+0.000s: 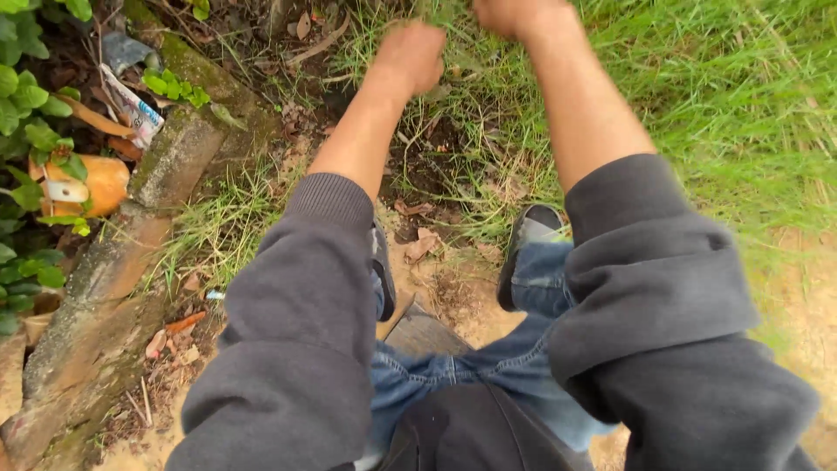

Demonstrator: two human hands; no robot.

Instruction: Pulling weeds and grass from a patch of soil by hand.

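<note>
While both hands sit down in the grass tuft (453, 65) at the top of the view, the main risk looks like blades snapping off above the roots, since the stems are thin, long and soft. The left hand (410, 57) is curled into a fist among the blades at the edge of the dark soil patch (427, 157); it reads as clamped on grass, though the blur hides the actual contact. The right hand (514, 16) is cut off by the frame edge, so I cannot tell if it is closed or loose. A sudden release could tip the person backward: they squat low, feet in dark shoes (527, 235) on loose, sandy, pale-brown dirt that probably gives poor footing. Dry curled leaves (418, 244) lie on that dirt, brittle and flat. Jeans (532, 288) are faded blue denim; grey sweatshirt sleeves (296, 288) are bunched at the elbows, thick and soft, and could slip down over the forearms. Off to the left runs a rough, mossy stone kerb (166, 166), hard and angular, a bad thing to fall against. Beyond it: an orange plastic container (100, 183), a crumpled wrapper (131, 109), and broad-leaved green plants (26, 113).
</note>
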